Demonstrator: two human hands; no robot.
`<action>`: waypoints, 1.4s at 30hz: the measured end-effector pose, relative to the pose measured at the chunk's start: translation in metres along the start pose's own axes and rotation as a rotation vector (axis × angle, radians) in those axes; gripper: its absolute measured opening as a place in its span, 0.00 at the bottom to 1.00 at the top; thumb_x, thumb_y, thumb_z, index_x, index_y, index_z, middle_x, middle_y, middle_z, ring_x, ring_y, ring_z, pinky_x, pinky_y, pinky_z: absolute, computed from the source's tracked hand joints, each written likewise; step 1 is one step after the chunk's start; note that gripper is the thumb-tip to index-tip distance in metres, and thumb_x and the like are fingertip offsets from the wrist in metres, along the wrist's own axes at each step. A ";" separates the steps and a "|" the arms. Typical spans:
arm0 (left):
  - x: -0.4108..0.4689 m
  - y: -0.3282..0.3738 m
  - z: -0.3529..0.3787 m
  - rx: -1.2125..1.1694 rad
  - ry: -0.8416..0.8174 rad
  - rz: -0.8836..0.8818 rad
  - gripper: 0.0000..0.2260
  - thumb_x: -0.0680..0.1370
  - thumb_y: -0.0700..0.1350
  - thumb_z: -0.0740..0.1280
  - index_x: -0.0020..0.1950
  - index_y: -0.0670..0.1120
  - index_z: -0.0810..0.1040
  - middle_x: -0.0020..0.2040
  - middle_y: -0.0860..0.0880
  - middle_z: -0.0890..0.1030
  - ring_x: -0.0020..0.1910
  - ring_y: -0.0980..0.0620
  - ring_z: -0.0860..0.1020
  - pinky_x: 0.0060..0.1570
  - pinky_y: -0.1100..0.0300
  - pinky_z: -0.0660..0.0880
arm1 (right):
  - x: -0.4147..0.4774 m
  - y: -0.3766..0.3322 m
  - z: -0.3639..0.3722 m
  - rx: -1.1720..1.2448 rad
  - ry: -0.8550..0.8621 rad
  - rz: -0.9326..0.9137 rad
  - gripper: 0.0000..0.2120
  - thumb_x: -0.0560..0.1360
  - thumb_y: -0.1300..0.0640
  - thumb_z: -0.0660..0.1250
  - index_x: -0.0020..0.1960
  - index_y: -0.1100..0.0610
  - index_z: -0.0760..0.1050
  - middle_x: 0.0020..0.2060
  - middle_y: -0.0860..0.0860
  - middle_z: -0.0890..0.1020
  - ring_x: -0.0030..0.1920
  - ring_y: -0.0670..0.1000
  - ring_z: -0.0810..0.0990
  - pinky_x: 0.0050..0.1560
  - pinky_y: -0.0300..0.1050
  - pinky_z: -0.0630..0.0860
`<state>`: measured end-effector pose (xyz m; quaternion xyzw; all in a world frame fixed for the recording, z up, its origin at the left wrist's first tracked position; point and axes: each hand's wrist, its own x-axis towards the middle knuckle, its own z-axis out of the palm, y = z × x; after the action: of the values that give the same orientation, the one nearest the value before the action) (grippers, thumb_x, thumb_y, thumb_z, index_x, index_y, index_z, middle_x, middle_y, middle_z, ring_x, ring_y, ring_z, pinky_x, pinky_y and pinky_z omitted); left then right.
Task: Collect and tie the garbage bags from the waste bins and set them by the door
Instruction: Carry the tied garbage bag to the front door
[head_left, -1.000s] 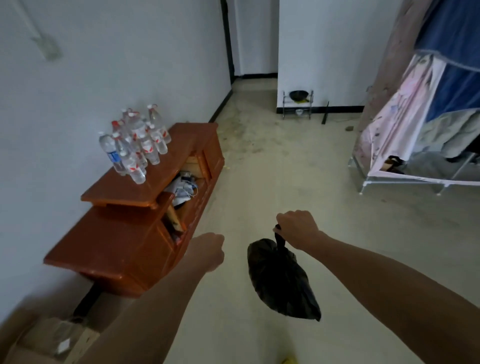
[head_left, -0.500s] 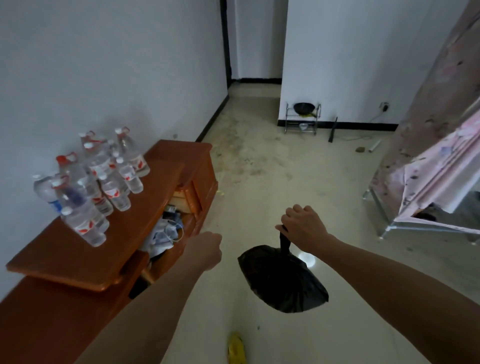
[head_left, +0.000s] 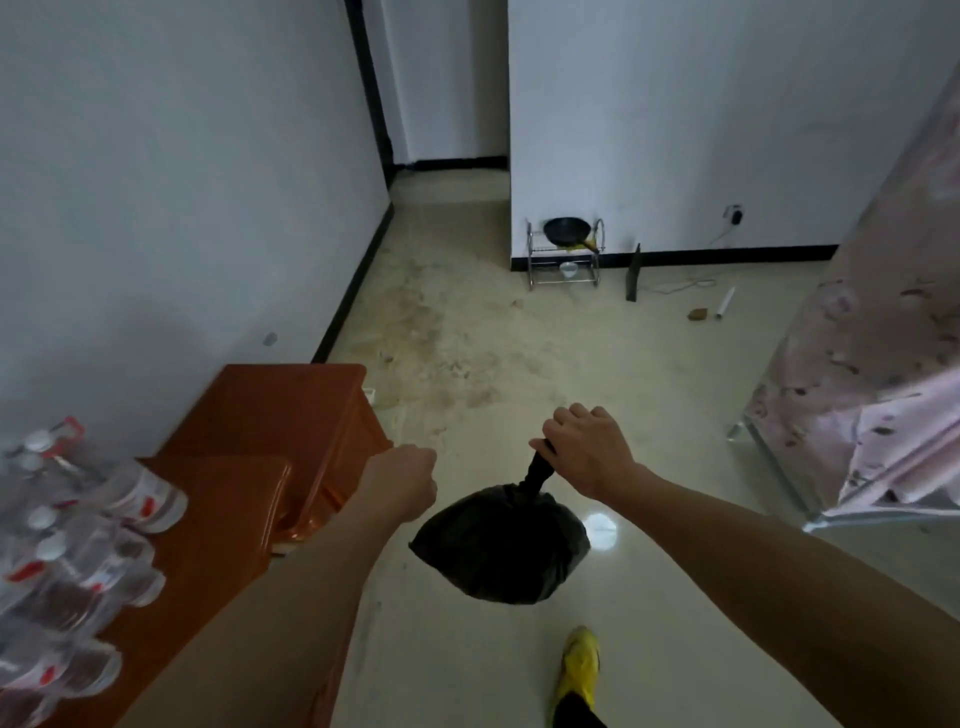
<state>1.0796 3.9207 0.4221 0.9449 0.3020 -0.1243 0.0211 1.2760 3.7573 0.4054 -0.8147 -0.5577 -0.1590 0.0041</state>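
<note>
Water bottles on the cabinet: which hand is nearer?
Left. The left hand hovers by the edge of the cabinet, apart from the water bottles; the right hand is farther right, gripping the neck of the black garbage bag.

No legible txt; bottle labels (head_left: 149, 500) too blurred to read

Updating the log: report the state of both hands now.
Left hand: closed in a fist, nothing visible in it.
Right hand: closed on the neck of the bag.
</note>
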 end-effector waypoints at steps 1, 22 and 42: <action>0.030 -0.006 -0.003 -0.001 0.001 -0.007 0.07 0.78 0.44 0.58 0.52 0.45 0.73 0.52 0.46 0.77 0.50 0.45 0.77 0.42 0.55 0.69 | 0.027 0.010 0.016 -0.005 -0.010 -0.005 0.15 0.73 0.46 0.71 0.33 0.55 0.77 0.32 0.51 0.79 0.33 0.55 0.78 0.33 0.47 0.72; 0.584 -0.155 -0.115 -0.098 -0.078 -0.191 0.06 0.78 0.43 0.57 0.51 0.45 0.72 0.54 0.44 0.78 0.51 0.44 0.77 0.45 0.54 0.71 | 0.594 0.217 0.217 0.035 -0.305 -0.038 0.19 0.82 0.45 0.53 0.51 0.55 0.78 0.51 0.52 0.80 0.53 0.54 0.77 0.53 0.49 0.70; 1.165 -0.350 -0.264 -0.130 -0.040 -0.192 0.11 0.80 0.44 0.57 0.59 0.43 0.74 0.59 0.44 0.77 0.56 0.45 0.76 0.44 0.59 0.63 | 1.182 0.344 0.399 0.188 -0.337 -0.081 0.20 0.82 0.44 0.52 0.49 0.55 0.77 0.49 0.53 0.80 0.50 0.54 0.78 0.45 0.47 0.65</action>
<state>1.8534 4.8953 0.4011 0.9055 0.3982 -0.1247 0.0765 2.0774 4.7738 0.3968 -0.8027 -0.5952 0.0322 -0.0198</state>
